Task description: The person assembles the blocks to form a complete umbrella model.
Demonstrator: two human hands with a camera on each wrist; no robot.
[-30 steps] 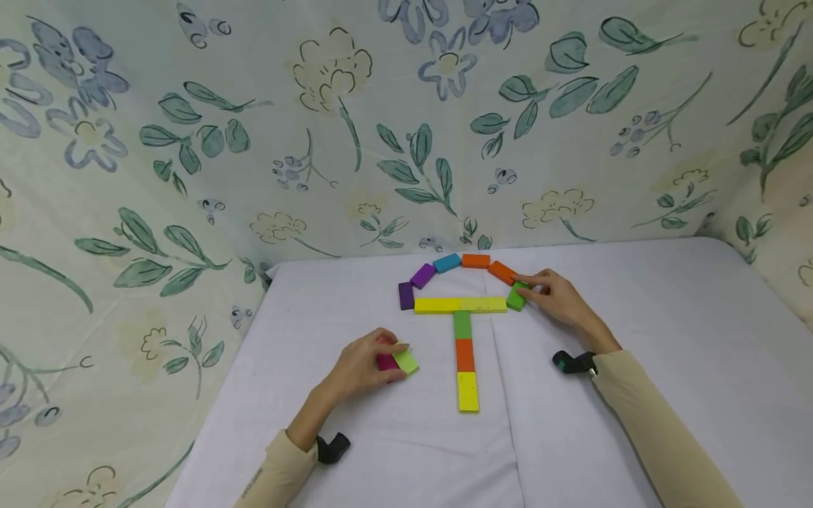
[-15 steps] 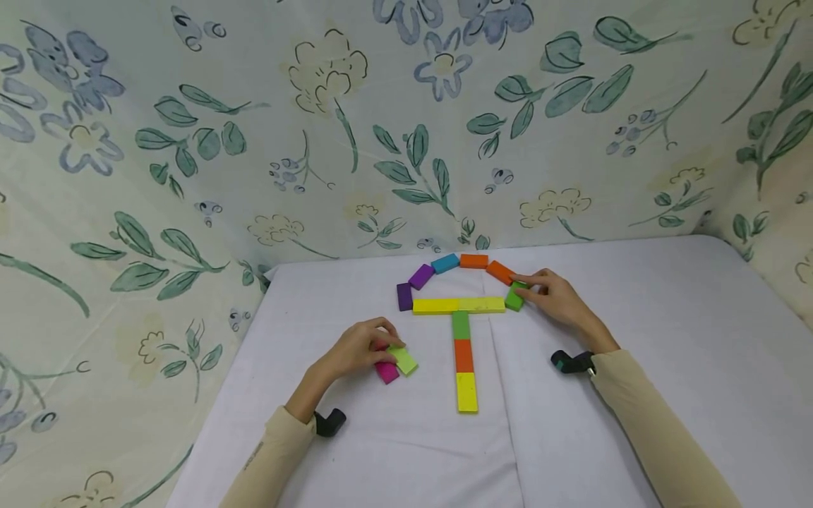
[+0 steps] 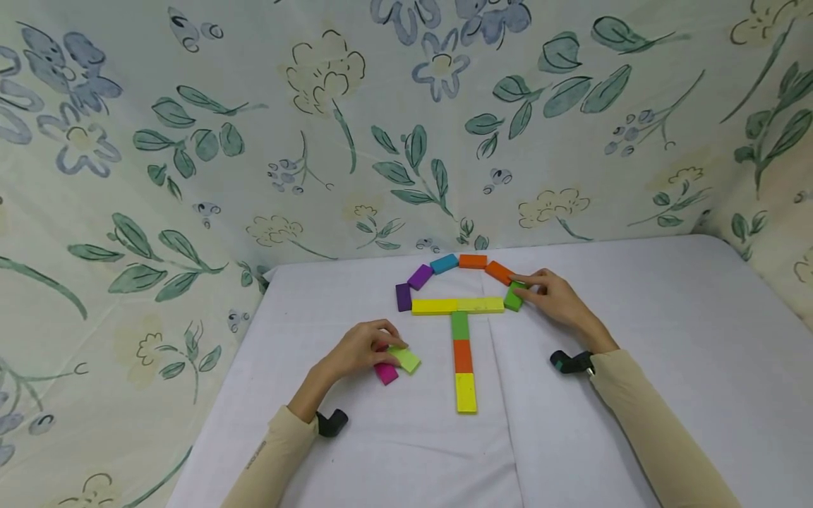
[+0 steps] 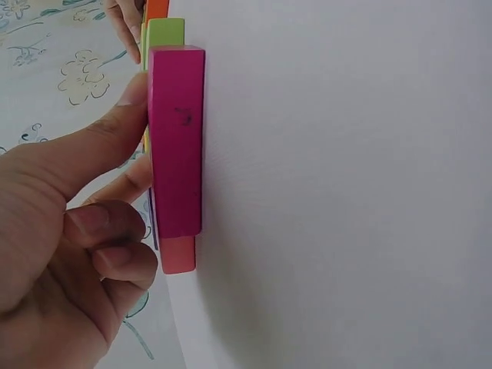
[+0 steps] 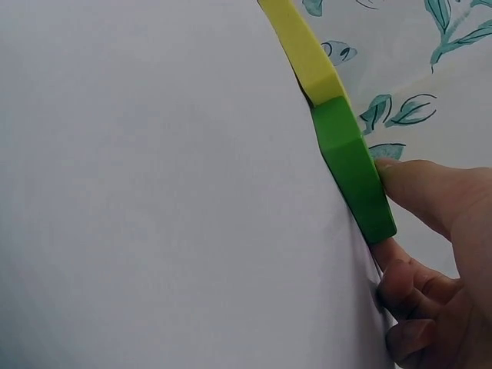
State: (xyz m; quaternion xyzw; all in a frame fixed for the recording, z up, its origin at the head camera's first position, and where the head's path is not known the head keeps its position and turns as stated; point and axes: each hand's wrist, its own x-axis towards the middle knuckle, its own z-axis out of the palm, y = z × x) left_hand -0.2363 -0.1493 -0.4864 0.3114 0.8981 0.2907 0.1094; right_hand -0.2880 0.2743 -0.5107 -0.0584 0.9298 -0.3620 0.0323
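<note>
My left hand [image 3: 362, 349] is over a lime-green block [image 3: 409, 360], its thumb and a fingertip pinching it at its left end. A magenta block [image 3: 386, 374] lies against it, partly under the hand; in the left wrist view a pinkish-red block end [image 4: 178, 255] shows behind the magenta one. At the right end of an arc of blocks, my right hand [image 3: 559, 300] pinches a green block [image 3: 514, 300] between thumb and index finger. That block meets the end of a yellow bar [image 3: 479, 305], as the right wrist view also shows.
The arc continues with orange [image 3: 473, 262], blue [image 3: 444, 264] and purple blocks [image 3: 404, 297]. Below the yellow bar runs a stem of green [image 3: 460, 326], orange-red [image 3: 463, 356] and yellow blocks [image 3: 466, 393]. All lie on a white cloth [image 3: 571, 437] before a floral curtain [image 3: 286, 176].
The left thumb has moved up off the magenta block onto the lime-green one, uncovering more magenta. The lime-green block has turned slightly. The right hand keeps its place on the green block.
</note>
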